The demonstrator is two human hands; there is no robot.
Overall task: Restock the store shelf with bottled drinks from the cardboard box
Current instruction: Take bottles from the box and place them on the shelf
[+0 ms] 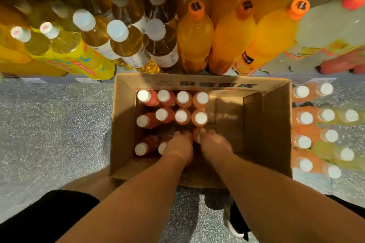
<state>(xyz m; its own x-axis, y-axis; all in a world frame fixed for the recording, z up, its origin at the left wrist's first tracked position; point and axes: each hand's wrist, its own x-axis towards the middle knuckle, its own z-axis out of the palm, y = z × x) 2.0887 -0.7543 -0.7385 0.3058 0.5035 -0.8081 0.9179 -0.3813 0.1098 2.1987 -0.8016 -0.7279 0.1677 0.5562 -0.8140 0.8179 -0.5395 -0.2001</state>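
Open brown cardboard box [266, 124] sits on the speckled floor below the shelf; white-capped pink and orange drink bottles [181, 116] stand upright inside, caps up. Left hand [178, 146] and right hand [214, 145] each grip a near-row bottle.

Speckled grey floor [49, 124], black shoe [215, 202] beneath the view, black shorts [45, 209] at lower left

White-capped bottles [182, 116] upright in open cardboard box [266, 124], below stocked shelf [276, 69]
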